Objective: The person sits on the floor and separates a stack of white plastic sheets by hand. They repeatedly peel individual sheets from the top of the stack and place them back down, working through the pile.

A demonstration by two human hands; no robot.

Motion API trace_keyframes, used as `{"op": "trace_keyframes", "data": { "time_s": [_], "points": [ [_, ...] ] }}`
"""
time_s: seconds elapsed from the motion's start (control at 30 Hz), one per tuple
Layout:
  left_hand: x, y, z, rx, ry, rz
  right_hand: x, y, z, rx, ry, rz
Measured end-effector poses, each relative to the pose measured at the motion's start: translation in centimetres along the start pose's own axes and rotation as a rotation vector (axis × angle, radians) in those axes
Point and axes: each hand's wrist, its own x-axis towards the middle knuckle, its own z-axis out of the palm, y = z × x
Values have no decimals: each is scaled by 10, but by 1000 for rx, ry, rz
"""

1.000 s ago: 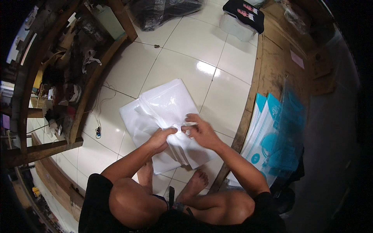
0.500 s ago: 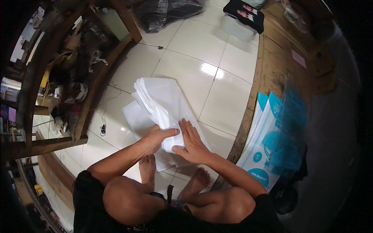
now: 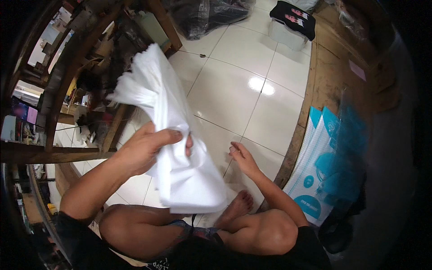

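A stack of folded white sheets (image 3: 189, 191), thin and cloth-like, hangs in front of my knees. My left hand (image 3: 146, 148) is closed round its middle, with the thumb on top and a fingertip showing in a crease. The far end fans out into ruffled layers, and the near end hangs in a smooth fold. Apart from the stack, to its right, my right hand (image 3: 243, 157) is over the floor with fingers loosely bent and apart, holding nothing.
White-and-teal printed packages (image 3: 306, 189) lie at right on a wooden platform (image 3: 310, 85). Beyond, a black folded garment (image 3: 292, 18) rests on a pale stool (image 3: 288, 38). A dark plastic-wrapped bundle (image 3: 207, 18) lies at the back. Wooden shelving (image 3: 168, 22) with clutter stands at left.
The white stack has been lifted off the floor toward the left in my left hand, blurred by motion. My right hand has let go of it and moved to the right.
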Motion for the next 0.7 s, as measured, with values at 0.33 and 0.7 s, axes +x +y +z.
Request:
{"op": "trace_keyframes", "data": {
  "time_s": [0.33,0.7],
  "points": [
    [-127,68,27,150,412,90,24,6,72,493,-352,243],
    [-243,49,-35,54,891,250,20,39,90,843,-580,424]
  ]
}}
